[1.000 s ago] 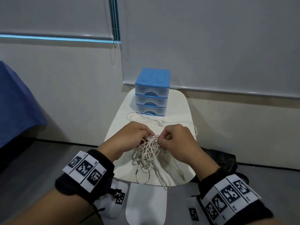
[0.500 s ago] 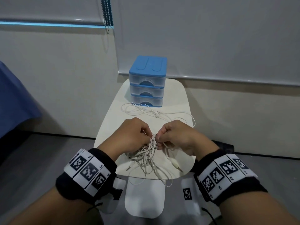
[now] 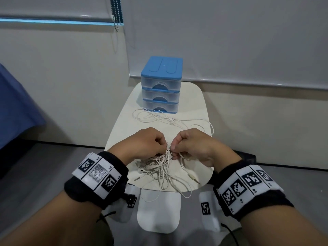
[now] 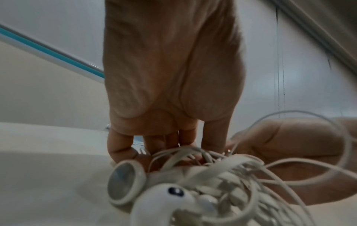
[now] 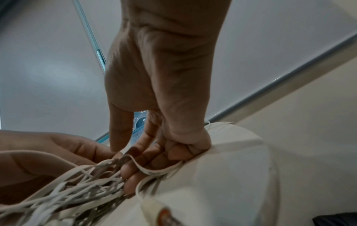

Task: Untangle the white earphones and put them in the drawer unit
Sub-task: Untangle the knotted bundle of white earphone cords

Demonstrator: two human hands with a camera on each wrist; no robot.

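The left hand (image 3: 142, 144) has its fingers curled, pinching the tangled white earphones (image 3: 159, 167) near the front edge of the small table (image 3: 195, 103). The right hand (image 3: 193, 146) pinches the same bundle from the other side, fingers curled too. A loose white cable (image 3: 159, 118) lies at the table's middle, and the blue drawer unit (image 3: 161, 84) stands at the back edge w/ its drawers closed.

Left hand (image 3: 144, 143) and right hand (image 3: 193, 144) raised knuckles-up, nearly touching. Fingers of both curled, pinching white cords (image 3: 164, 163). Black bands on both wrists.
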